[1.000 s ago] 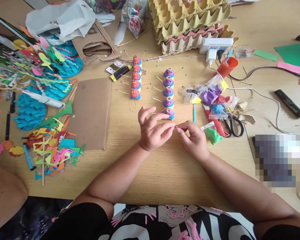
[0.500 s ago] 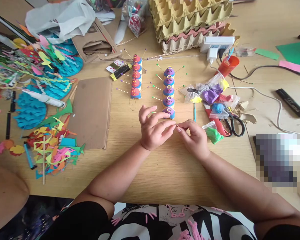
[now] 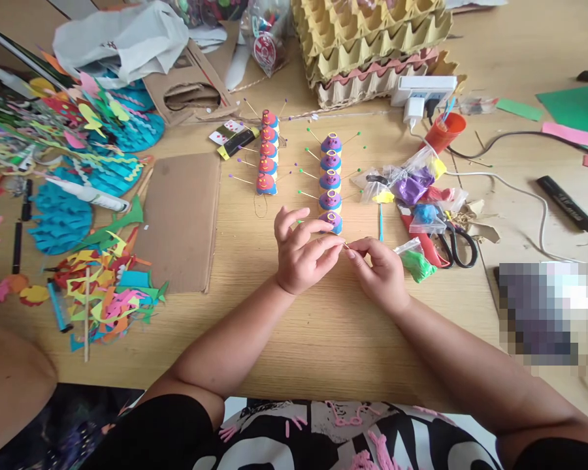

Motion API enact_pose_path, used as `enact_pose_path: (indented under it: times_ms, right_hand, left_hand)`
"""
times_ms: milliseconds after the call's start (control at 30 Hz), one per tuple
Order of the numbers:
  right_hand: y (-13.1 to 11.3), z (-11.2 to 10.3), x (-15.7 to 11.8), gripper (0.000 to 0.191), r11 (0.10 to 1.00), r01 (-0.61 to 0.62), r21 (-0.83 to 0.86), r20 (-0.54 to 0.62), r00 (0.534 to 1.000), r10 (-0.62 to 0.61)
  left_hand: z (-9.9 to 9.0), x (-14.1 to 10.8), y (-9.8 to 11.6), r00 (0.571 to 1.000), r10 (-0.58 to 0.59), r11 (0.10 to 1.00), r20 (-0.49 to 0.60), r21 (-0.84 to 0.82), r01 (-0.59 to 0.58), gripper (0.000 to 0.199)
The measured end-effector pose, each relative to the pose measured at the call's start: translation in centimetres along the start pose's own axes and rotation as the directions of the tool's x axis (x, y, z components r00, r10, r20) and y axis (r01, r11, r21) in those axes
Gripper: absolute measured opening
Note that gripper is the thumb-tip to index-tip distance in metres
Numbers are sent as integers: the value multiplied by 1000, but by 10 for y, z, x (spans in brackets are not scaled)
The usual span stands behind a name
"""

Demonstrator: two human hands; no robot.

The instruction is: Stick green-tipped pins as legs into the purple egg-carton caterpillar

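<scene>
My left hand has its thumb and index finger pinched together, with the other fingers raised and spread. Its fingertips meet those of my right hand, which is also closed in a pinch. A tiny thin thing shows between them, too small to name. Just beyond the fingers stands a row of purple and blue domes with yellow rings, small faces and green-tipped sticks at the sides; my left fingers partly cover its near end. To its left is a similar red and blue row with purple-tipped sticks.
Bagged coloured clay, black-handled scissors and an orange cup lie to the right. Egg trays and a power strip stand behind. Leftward are a cardboard sheet, paper scraps and a person's arm.
The view has shifted very slightly. Both hands keep the same pinch at almost the same spot, and the rows stay where they were.
</scene>
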State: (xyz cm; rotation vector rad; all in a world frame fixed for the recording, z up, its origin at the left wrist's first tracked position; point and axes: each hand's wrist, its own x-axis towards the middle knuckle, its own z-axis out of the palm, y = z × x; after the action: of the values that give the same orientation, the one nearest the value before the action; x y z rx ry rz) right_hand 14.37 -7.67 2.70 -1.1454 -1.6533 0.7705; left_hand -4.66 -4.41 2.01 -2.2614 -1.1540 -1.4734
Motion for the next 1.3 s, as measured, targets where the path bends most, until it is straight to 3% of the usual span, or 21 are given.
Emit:
enact_pose_path:
  times_ms: [167, 233, 267, 333, 467, 533, 567, 733, 833, 967, 1033, 1167, 1300]
  right_hand:
    - [-13, -5, 4, 19, 998, -54, 43, -104, 993, 58]
    - [-25, -24, 13, 19, 996, -62, -62, -141, 989, 52]
    - [-30, -37, 18, 18, 982, -81, -170, -98, 993, 64]
    - [-38, -66, 23, 15, 894, -108, -434, -49, 994, 96]
    - [-26, -111, 8, 43, 598, -146, -788, -69, 986, 150]
    - [-11, -115, -9, 44, 448, -85, -890, -42, 994, 106]
    - [-4, -113, -17, 41, 417, -29, -908, 6, 997, 81]
    - [4, -84, -31, 24, 386, 133, -913, 119, 991, -58]
    - [-7, -65, -18, 23, 438, 178, -881, 153, 984, -92]
    - [-14, -41, 0, 28, 743, 198, -640, 143, 980, -139]
    - [-10, -31, 4, 33, 844, 211, -492, 106, 978, -182]
    - [5, -25, 4, 35, 914, 246, -322, 53, 969, -242]
    - [14, -30, 2, 38, 936, 279, -213, 66, 960, -272]
  left_hand:
    - [-3, 5, 2, 1000, -6, 998, -29, -62, 4, 9]
    - [-5, 8, 3, 999, 20, 996, -32, -86, -23, 9]
    - [-5, 9, 4, 999, 38, 993, -23, -110, -40, 11]
    - [-6, 10, 5, 997, 81, 977, 10, -198, -77, 11]
    - [-5, 9, 12, 982, 175, 914, 70, -383, -135, 9]
    - [-4, 8, 17, 972, 197, 881, 125, -458, -120, 17]
    - [-3, 7, 19, 965, 201, 866, 171, -491, -93, 21]
    - [0, 4, 22, 912, 188, 828, 363, -559, 52, 24]
    - [-1, 6, 21, 914, 137, 808, 381, -578, 120, 18]
    - [-1, 6, 19, 943, 33, 828, 330, -538, 160, 10]
    - [0, 3, 18, 947, -52, 827, 318, -518, 219, 6]
    - [3, -6, 16, 916, -232, 760, 327, -527, 380, 12]
    - [3, -7, 16, 885, -281, 702, 371, -550, 453, 17]
